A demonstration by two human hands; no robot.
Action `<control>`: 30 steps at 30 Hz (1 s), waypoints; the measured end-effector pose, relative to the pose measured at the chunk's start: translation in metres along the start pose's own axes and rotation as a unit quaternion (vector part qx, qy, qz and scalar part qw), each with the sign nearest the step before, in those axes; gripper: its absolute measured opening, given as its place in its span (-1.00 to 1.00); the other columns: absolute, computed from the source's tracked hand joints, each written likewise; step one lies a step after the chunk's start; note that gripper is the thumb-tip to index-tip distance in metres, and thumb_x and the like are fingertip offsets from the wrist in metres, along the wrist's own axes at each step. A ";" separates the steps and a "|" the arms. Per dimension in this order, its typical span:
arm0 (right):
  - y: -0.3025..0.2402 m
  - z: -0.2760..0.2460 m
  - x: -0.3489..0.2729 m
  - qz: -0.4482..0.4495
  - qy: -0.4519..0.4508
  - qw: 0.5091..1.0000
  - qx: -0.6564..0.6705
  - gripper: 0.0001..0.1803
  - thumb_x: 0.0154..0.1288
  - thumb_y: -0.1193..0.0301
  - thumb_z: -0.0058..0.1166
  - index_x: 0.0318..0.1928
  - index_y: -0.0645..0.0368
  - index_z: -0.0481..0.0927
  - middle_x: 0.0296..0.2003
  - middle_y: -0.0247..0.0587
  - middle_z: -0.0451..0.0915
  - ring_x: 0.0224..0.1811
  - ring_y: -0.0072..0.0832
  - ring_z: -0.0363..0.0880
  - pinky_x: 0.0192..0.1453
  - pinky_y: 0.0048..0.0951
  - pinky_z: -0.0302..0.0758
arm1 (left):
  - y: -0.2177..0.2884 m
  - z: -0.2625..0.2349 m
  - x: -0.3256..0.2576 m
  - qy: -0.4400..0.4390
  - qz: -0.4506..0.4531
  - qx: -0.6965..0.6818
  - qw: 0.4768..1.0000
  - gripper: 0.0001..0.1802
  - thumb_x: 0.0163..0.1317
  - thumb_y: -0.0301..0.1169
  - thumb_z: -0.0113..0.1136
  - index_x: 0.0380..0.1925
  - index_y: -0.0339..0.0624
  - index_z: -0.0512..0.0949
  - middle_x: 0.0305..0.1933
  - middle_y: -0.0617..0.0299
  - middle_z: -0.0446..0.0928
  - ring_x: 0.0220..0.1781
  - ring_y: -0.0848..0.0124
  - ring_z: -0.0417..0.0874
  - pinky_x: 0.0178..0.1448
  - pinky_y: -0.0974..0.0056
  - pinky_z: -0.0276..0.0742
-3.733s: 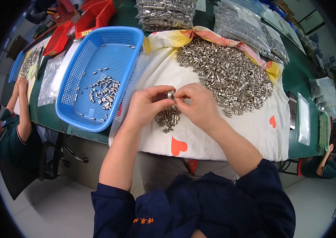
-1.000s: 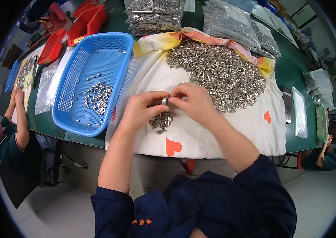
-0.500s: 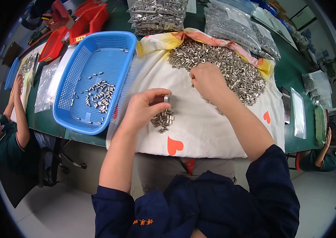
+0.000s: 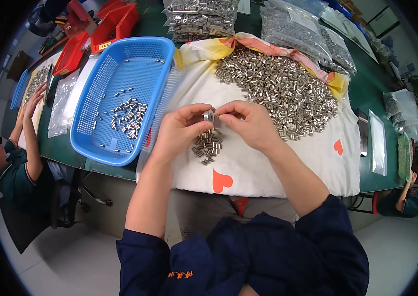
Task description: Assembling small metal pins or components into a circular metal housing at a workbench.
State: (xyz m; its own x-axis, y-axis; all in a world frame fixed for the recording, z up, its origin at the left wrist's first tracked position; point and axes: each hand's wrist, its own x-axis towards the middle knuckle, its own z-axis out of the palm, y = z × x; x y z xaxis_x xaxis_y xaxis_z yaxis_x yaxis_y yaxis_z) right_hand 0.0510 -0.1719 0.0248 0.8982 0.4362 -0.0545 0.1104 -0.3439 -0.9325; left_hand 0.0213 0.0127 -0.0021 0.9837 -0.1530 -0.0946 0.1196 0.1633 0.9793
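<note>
My left hand (image 4: 179, 129) pinches a thick round metal ring (image 4: 209, 116) between thumb and fingers, held over the cloth. Close against the ring's right side is my right hand (image 4: 252, 124), thumb and forefinger pressed together; what they hold is too small and covered to name. Below the ring a small heap of short metal sleeves (image 4: 208, 147) lies on the white cloth (image 4: 263, 172), which has red hearts. A much larger pile of the same sleeves (image 4: 293, 91) spreads beyond my right hand.
To the left stands a blue plastic basket (image 4: 77, 126) with scattered sleeves inside. Bags of metal parts (image 4: 201, 19) and more bags (image 4: 295, 29) stand at the back, red bins (image 4: 113, 27) at the back left. A phone (image 4: 362, 130) lies right. People sit at both sides.
My right hand has come from the large pile leftward and nearer, up to the ring. The left hand stays about where it was, still gripping the ring. The view has shifted slightly.
</note>
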 end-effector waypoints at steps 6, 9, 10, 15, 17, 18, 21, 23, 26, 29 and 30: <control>0.006 0.018 -0.002 0.009 0.039 0.995 0.096 -0.89 0.08 0.48 0.10 -0.34 0.24 0.59 -0.46 -0.33 0.59 -0.46 -0.64 0.53 -0.38 -0.60 0.44 | -0.001 0.000 -0.002 0.004 0.014 0.016 1.000 -0.64 0.01 -0.61 0.25 -0.12 -0.31 0.52 -0.31 0.29 0.56 -0.28 0.59 0.55 -0.20 0.49 0.48; 0.006 0.019 -0.002 -0.062 0.079 0.995 -0.024 -0.90 0.03 0.50 0.12 -0.38 0.21 0.59 -0.45 -0.26 0.58 -0.42 -0.47 0.57 -0.34 -0.50 0.47 | -0.001 0.000 -0.001 0.003 0.003 0.036 0.999 -0.65 0.01 -0.60 0.26 -0.13 -0.31 0.53 -0.32 0.30 0.57 -0.29 0.60 0.55 -0.21 0.50 0.48; 0.005 0.019 -0.003 -0.062 0.079 0.995 -0.024 -0.90 0.03 0.50 0.12 -0.38 0.21 0.59 -0.45 -0.26 0.58 -0.42 -0.47 0.57 -0.34 -0.50 0.47 | -0.001 0.000 -0.002 0.001 0.003 0.041 0.999 -0.65 0.00 -0.60 0.26 -0.13 -0.30 0.53 -0.33 0.30 0.57 -0.30 0.60 0.55 -0.22 0.50 0.48; 0.004 0.026 -0.006 -0.220 0.145 0.935 -0.236 -0.87 -0.04 0.47 0.15 -0.40 0.18 0.59 -0.43 -0.16 0.57 -0.32 -0.22 0.52 -0.23 -0.33 0.47 | -0.003 0.000 -0.005 0.008 0.003 0.070 0.998 -0.64 0.01 -0.59 0.26 -0.11 -0.30 0.53 -0.33 0.29 0.58 -0.30 0.61 0.55 -0.22 0.51 0.48; 0.004 0.020 -0.005 -0.198 0.126 0.954 -0.186 -0.88 -0.03 0.47 0.15 -0.39 0.19 0.58 -0.43 -0.18 0.58 -0.34 -0.27 0.54 -0.24 -0.37 0.47 | -0.002 0.000 -0.004 0.013 0.011 0.073 0.997 -0.64 0.01 -0.59 0.26 -0.11 -0.31 0.53 -0.33 0.28 0.58 -0.30 0.61 0.55 -0.22 0.51 0.48; 0.005 0.016 -0.005 -0.174 0.107 0.970 -0.135 -0.88 -0.01 0.48 0.14 -0.38 0.19 0.58 -0.43 -0.19 0.59 -0.36 -0.31 0.56 -0.25 -0.40 0.48 | -0.001 0.001 -0.003 0.006 0.010 0.059 0.998 -0.64 0.00 -0.59 0.26 -0.11 -0.31 0.53 -0.32 0.27 0.58 -0.30 0.60 0.55 -0.21 0.51 0.48; 0.002 0.009 -0.003 -0.041 0.042 0.998 -0.037 -0.88 0.01 0.48 0.13 -0.37 0.21 0.57 -0.42 -0.21 0.61 -0.39 -0.43 0.58 -0.26 -0.47 0.48 | -0.002 0.003 -0.003 0.000 0.010 0.052 0.999 -0.64 0.00 -0.60 0.26 -0.12 -0.32 0.53 -0.32 0.26 0.59 -0.30 0.60 0.56 -0.21 0.51 0.49; 0.000 0.008 -0.002 -0.025 0.037 0.999 -0.026 -0.88 0.03 0.48 0.13 -0.37 0.22 0.57 -0.42 -0.22 0.61 -0.40 -0.47 0.59 -0.27 -0.50 0.48 | -0.001 0.005 -0.003 0.000 0.011 0.058 0.998 -0.64 0.00 -0.60 0.26 -0.13 -0.33 0.53 -0.32 0.26 0.59 -0.30 0.60 0.56 -0.21 0.50 0.49; 0.003 -0.003 0.003 -0.037 0.049 0.997 -0.036 -0.88 0.03 0.48 0.12 -0.37 0.22 0.58 -0.42 -0.21 0.61 -0.41 -0.47 0.59 -0.27 -0.50 0.48 | 0.001 0.004 -0.003 -0.004 0.009 0.078 0.997 -0.65 0.00 -0.59 0.27 -0.13 -0.31 0.53 -0.34 0.29 0.58 -0.31 0.61 0.55 -0.22 0.51 0.48; 0.002 -0.034 0.006 -0.050 0.107 0.981 -0.153 -0.88 0.03 0.46 0.11 -0.38 0.20 0.58 -0.44 -0.19 0.60 -0.39 -0.38 0.57 -0.26 -0.42 0.48 | 0.002 0.005 -0.004 -0.011 -0.029 0.104 0.994 -0.63 0.01 -0.69 0.20 -0.11 -0.34 0.51 -0.27 0.27 0.56 -0.26 0.58 0.55 -0.16 0.50 0.49; 0.000 -0.043 0.006 -0.035 0.148 0.958 -0.244 -0.88 0.02 0.45 0.10 -0.38 0.20 0.58 -0.44 -0.18 0.60 -0.38 -0.33 0.57 -0.25 -0.37 0.48 | 0.005 0.007 -0.004 -0.014 -0.028 0.116 0.993 -0.64 0.01 -0.69 0.19 -0.11 -0.34 0.51 -0.27 0.28 0.56 -0.26 0.59 0.55 -0.17 0.51 0.48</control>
State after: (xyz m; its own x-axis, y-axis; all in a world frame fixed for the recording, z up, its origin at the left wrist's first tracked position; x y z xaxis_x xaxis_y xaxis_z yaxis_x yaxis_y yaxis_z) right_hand 0.0747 -0.2046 0.0394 0.9547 0.2421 0.1731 0.2955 -0.7020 -0.6479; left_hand 0.0174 0.0071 0.0047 0.9719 -0.1822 -0.1492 0.1374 -0.0757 0.9876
